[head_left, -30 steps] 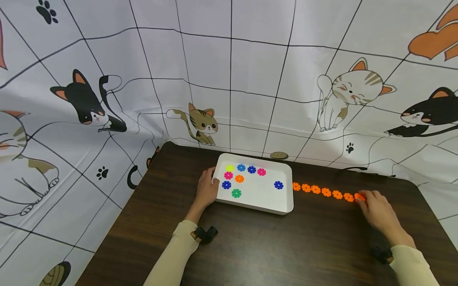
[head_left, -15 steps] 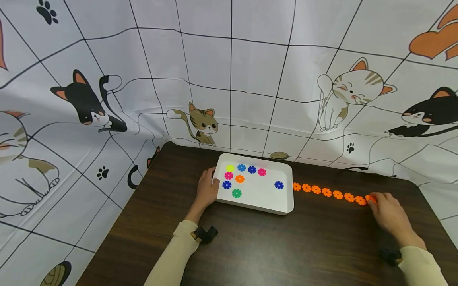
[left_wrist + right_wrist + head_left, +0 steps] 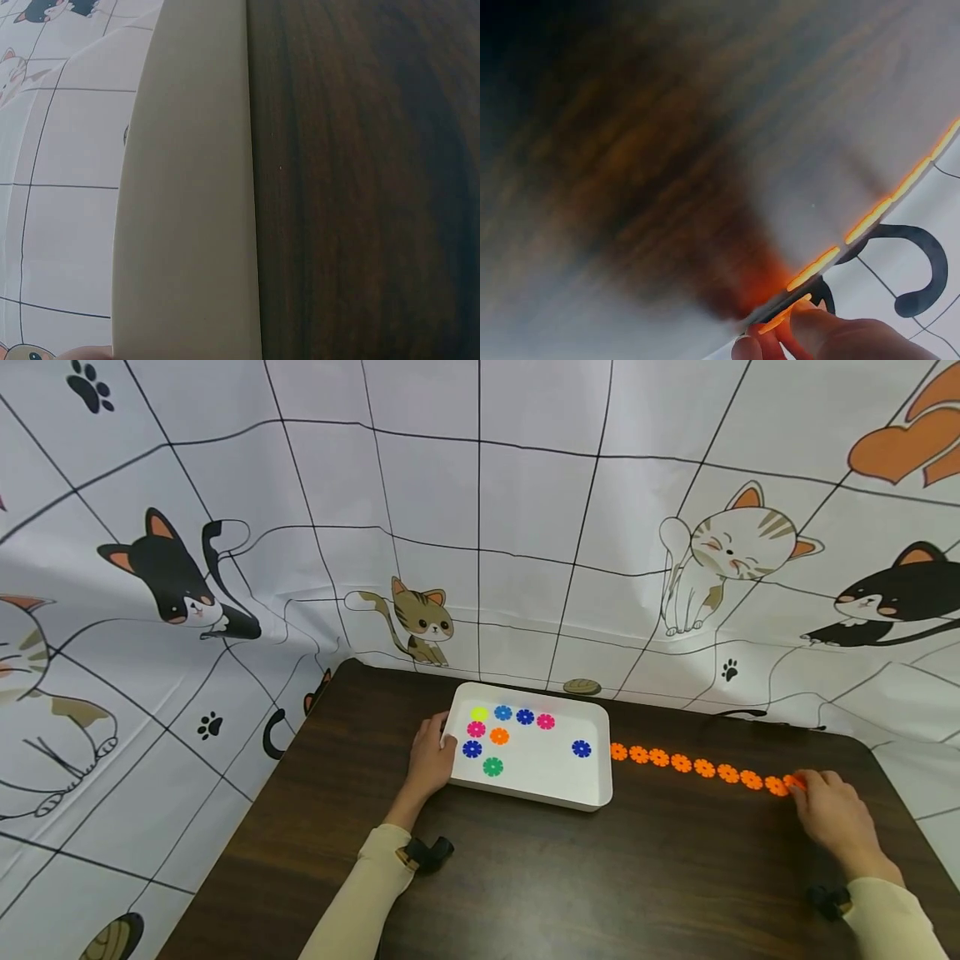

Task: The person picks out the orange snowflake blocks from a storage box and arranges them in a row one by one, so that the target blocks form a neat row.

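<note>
My left hand grips the left wall of a shallow white tray, with the thumb at its rim. Several notched plastic discs lie spread inside it: yellow, pink, orange, green and shades of blue. To the tray's right, a slightly slanting row of orange notched discs runs along the table. At the row's right end, my right hand pinches an orange disc between thumb and fingers. That disc is partly covered by the fingertips in the head view. The left wrist view shows mainly the sleeve.
A dark wood-grain table lies beneath everything. Behind it and along its left side hangs a white curtain printed with cats and grid lines, close beyond the tray's back edge.
My right hand has moved steadily right and slightly nearer, still pinching an orange disc. More orange discs show in the row between it and the tray. My left hand and the tray stay put.
</note>
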`<state>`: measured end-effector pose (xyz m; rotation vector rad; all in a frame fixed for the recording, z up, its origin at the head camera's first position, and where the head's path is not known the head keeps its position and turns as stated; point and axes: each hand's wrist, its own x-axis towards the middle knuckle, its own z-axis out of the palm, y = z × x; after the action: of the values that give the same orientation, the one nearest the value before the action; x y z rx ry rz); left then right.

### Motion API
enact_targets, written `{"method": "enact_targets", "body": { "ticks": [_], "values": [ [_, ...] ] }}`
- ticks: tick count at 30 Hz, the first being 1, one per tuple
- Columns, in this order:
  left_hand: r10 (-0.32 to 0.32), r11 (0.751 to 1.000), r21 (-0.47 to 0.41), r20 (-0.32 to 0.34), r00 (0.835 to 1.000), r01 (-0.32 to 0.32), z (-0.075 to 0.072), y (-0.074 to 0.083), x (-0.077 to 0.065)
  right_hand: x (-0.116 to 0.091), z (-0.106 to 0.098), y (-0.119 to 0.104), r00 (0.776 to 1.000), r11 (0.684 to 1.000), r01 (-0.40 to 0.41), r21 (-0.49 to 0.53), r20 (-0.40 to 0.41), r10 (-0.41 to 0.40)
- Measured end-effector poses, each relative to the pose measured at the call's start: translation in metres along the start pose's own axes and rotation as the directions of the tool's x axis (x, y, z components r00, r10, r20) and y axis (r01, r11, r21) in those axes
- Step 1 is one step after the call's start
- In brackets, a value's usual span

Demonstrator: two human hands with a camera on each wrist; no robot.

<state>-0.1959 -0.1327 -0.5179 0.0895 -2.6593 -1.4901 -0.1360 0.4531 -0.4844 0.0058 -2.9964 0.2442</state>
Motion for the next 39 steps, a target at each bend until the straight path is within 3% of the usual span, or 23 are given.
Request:
{"method": "enact_targets", "body": {
  "ticks": [6, 19, 29, 39],
  "values": [
    [-0.005, 1.0, -0.001, 0.004, 1.0, 0.005, -0.001, 0.002, -0.001, -0.001, 0.0, 0.004, 0.999, 0.999, -0.03, -0.012, -0.012, 0.03],
    [-0.027, 1.0, -0.007, -0.001, 1.0, 0.027, -0.004, 0.002, -0.002, 0.004, -0.007, 0.004, 0.994, 0.997, -0.076, -0.004, 0.081, 0.076],
    [0.0, 1.0, 0.009, 0.015, 1.0, 0.0, 0.001, 0.004, 0.001, -0.002, -0.009, 0.013, 0.983, 0.996, -0.082, -0.018, 0.163, 0.084],
    [0.007, 1.0, 0.022, -0.001, 1.0, -0.007, -0.001, 0.001, 0.002, -0.001, -0.022, -0.011, 0.995, 1.0, -0.028, 0.006, 0.095, 0.027]
  ]
}}
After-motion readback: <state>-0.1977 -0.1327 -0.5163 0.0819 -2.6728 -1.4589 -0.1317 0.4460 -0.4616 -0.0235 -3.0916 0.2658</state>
